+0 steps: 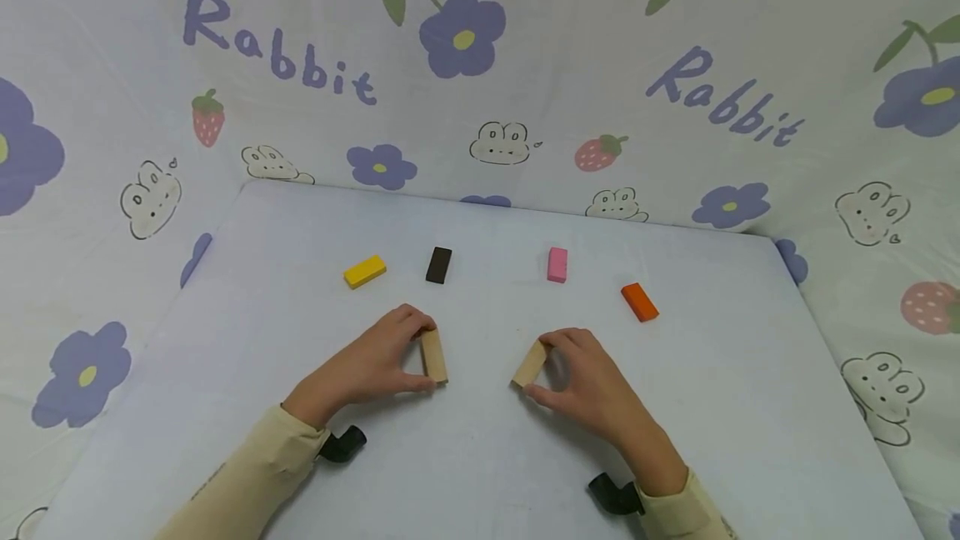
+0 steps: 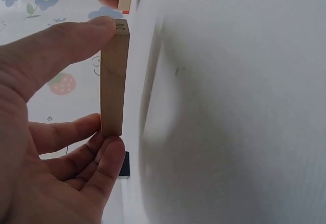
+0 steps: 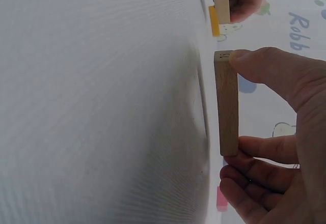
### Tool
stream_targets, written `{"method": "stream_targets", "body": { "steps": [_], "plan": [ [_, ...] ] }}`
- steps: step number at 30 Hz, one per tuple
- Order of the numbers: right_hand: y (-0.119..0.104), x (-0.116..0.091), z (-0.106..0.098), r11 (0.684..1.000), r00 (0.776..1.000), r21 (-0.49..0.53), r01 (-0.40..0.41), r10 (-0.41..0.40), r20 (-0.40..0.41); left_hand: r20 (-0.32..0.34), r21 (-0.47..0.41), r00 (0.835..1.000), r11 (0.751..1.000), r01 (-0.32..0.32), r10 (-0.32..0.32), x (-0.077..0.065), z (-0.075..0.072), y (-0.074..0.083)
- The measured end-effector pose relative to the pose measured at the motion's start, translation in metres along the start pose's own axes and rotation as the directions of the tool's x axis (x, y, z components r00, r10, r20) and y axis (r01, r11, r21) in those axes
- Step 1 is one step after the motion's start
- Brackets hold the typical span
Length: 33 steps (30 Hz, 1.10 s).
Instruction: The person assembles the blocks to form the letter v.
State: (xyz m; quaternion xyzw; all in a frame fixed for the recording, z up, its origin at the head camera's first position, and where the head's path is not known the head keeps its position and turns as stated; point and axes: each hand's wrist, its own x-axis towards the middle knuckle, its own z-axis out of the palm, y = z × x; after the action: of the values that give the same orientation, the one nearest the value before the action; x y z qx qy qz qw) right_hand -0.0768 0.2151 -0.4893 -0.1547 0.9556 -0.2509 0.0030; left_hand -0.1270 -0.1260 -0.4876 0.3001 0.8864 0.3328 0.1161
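Near the middle of the white table, my left hand (image 1: 371, 365) pinches a plain wooden block (image 1: 433, 357) by its two ends, thumb at the near end and fingers at the far end. A second plain wooden block (image 1: 530, 363) is gripped the same way by my right hand (image 1: 592, 382), and it slants in the head view. The two blocks are apart, with bare table between them. Small dark marks show on the thumb-side end of the left block (image 2: 114, 81) and of the right block (image 3: 227, 107). Both blocks appear slightly above the tabletop in the wrist views.
Beyond the hands, a yellow block (image 1: 365, 272), a black block (image 1: 438, 265), a pink block (image 1: 557, 265) and an orange block (image 1: 640, 302) lie spread on the white table (image 1: 480, 473). A printed cloth (image 1: 525, 65) hangs behind the table's far edge.
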Motion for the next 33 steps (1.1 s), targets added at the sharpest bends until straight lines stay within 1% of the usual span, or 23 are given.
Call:
{"method": "stream_targets", "body": {
  "steps": [6, 14, 21, 28, 33],
  "plan": [
    [-0.002, 0.001, 0.004, 1.000, 1.000, 0.001, 0.014, -0.014, 0.001, -0.003, -0.003, 1.000, 1.000, -0.007, 0.007, 0.002, 0.005, 0.001],
    [-0.008, 0.003, 0.007, 1.000, 1.000, 0.003, 0.026, -0.026, 0.011, 0.002, -0.001, 1.000, 1.000, 0.002, -0.002, 0.006, 0.011, 0.002],
    [-0.008, 0.005, 0.011, 0.999, 0.999, -0.018, 0.049, -0.049, 0.015, -0.002, 0.026, 1.000, 1.000, 0.007, -0.007, 0.009, 0.016, 0.004],
    [-0.011, 0.007, 0.010, 0.998, 0.999, -0.032, 0.051, -0.050, 0.016, 0.000, 0.044, 1.000, 0.999, 0.013, -0.013, 0.014, 0.017, 0.012],
    [-0.012, 0.009, 0.011, 0.998, 0.999, -0.035, 0.045, -0.044, 0.025, 0.002, 0.052, 1.000, 0.999, 0.014, -0.015, 0.018, 0.019, 0.015]
  ]
}}
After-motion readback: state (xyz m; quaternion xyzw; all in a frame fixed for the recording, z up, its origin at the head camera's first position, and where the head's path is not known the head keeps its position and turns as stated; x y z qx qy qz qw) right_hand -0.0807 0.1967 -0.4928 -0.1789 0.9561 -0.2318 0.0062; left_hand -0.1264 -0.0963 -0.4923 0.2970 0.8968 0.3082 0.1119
